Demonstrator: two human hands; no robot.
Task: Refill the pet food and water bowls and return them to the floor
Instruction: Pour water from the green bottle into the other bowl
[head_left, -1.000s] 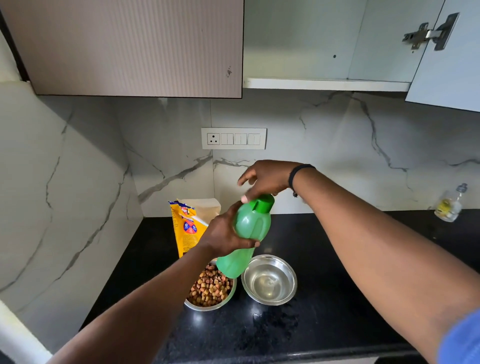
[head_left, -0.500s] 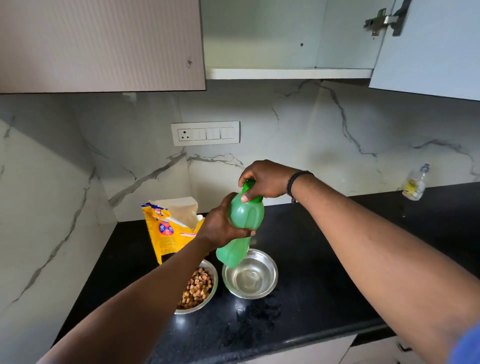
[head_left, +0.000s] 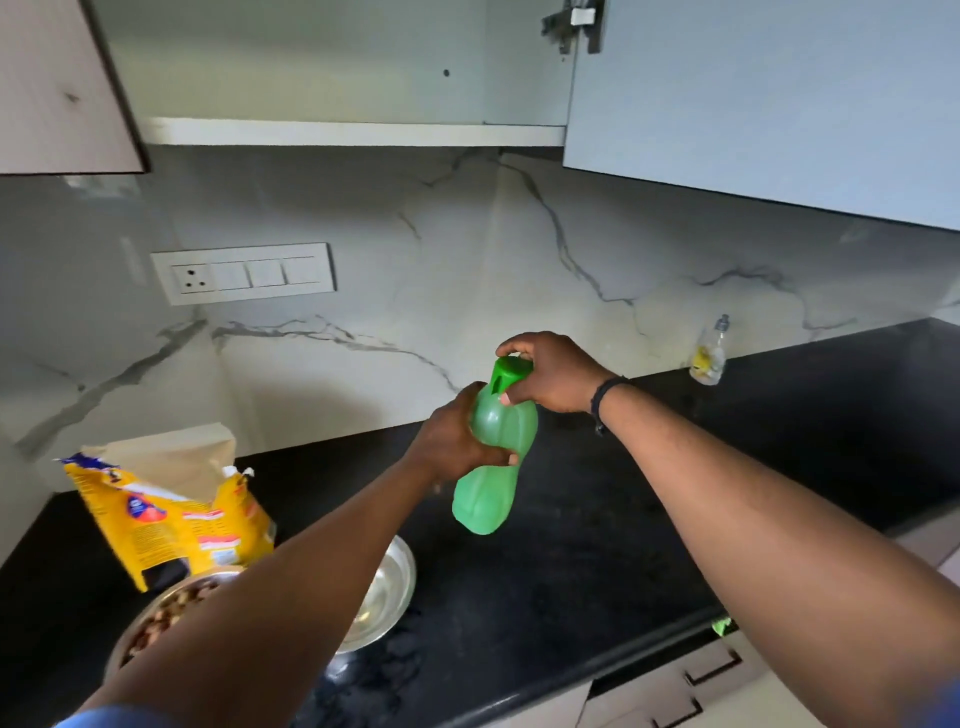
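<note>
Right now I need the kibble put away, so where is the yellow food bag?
The yellow food bag stands at the countertop's far left, open, just behind the kibble bowl.

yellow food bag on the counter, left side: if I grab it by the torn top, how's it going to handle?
Probably floppy: the food bag is thin printed film, its torn top gaping and creased. It leans, so it may tip and spill if pushed high. It stands beside the food bowl on the counter; a grip lower on its body seems safer. Fill level isn't visible.

Translucent plastic bottle, shiny metal bowl, glossy black countertop.
</note>
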